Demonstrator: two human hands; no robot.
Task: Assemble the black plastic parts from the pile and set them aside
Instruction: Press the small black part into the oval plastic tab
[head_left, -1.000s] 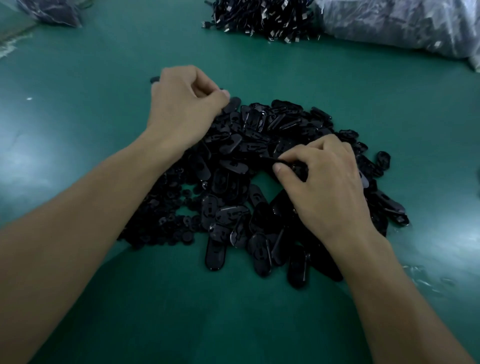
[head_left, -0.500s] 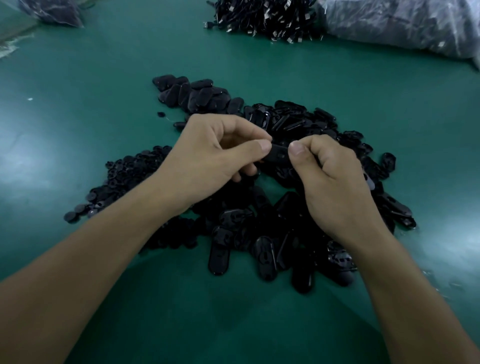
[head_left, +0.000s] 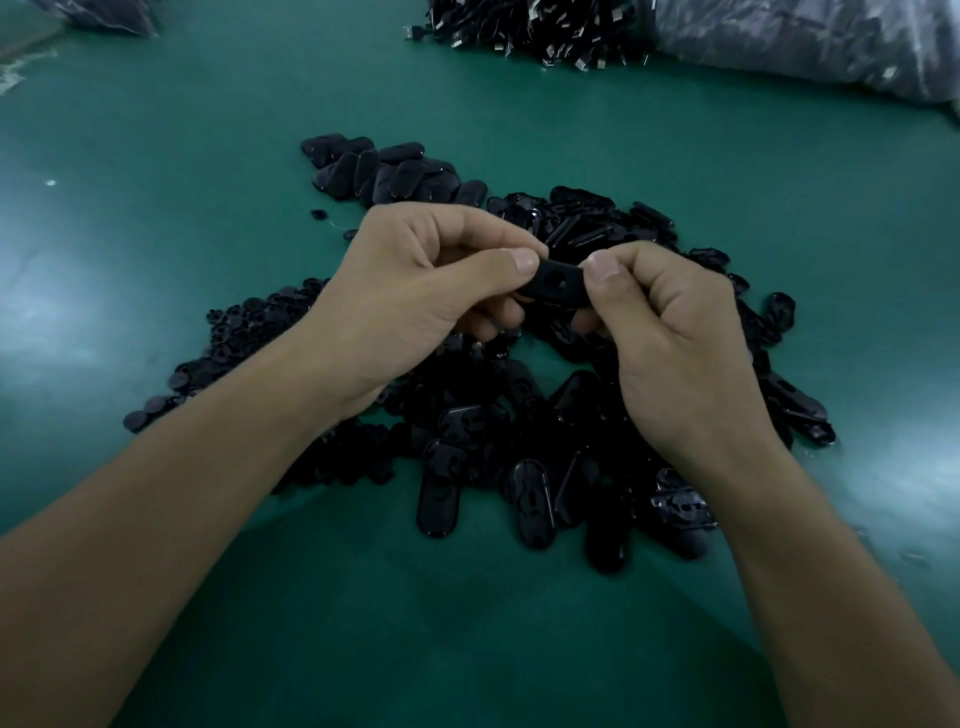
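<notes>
Green counter (head_left: 156, 156), glare patches left and right; pile of black oval parts (head_left: 519, 441) at centre; small round black pieces (head_left: 234, 338) spread along pile's left side; overlapping oval shells (head_left: 384, 169) at pile's far-left end; cable heap (head_left: 530, 31) with metal-tipped ends at far edge; clear plastic bag (head_left: 810, 41) just beside it, far right.

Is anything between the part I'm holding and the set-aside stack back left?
Nothing visible blocks it. The left hand and right hand pinch the part above the pile; the stack lies just beyond the left hand.
</notes>
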